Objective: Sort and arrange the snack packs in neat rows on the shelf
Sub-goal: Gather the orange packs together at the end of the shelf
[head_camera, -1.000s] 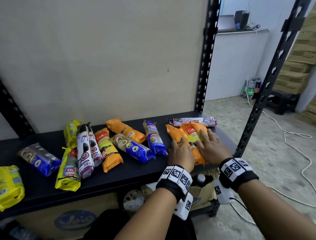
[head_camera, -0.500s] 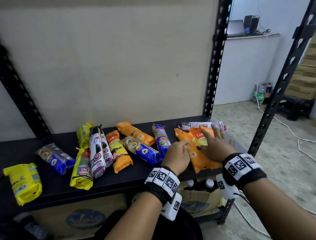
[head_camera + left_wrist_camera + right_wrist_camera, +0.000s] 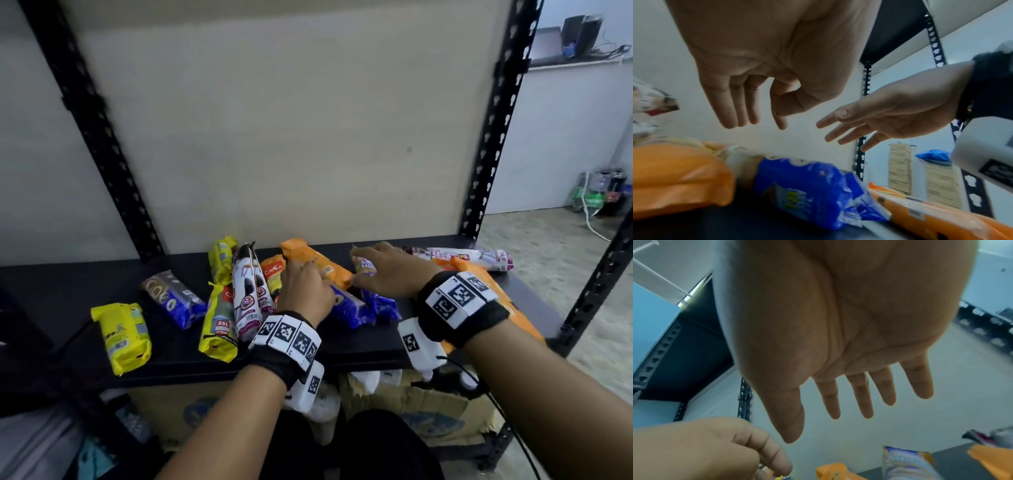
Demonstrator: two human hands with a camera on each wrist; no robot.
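Both hands are hovering empty over the jumbled snack packs: the left hand (image 3: 305, 287), fingers relaxed, above a blue pack (image 3: 346, 308); the right hand (image 3: 383, 270), fingers spread, beside an orange pack (image 3: 315, 260), likely choosing which to sort next on the shelf (image 3: 342, 346).

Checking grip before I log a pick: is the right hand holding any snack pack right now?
No: the right hand shows an empty palm with straight, spread fingers above the packs.
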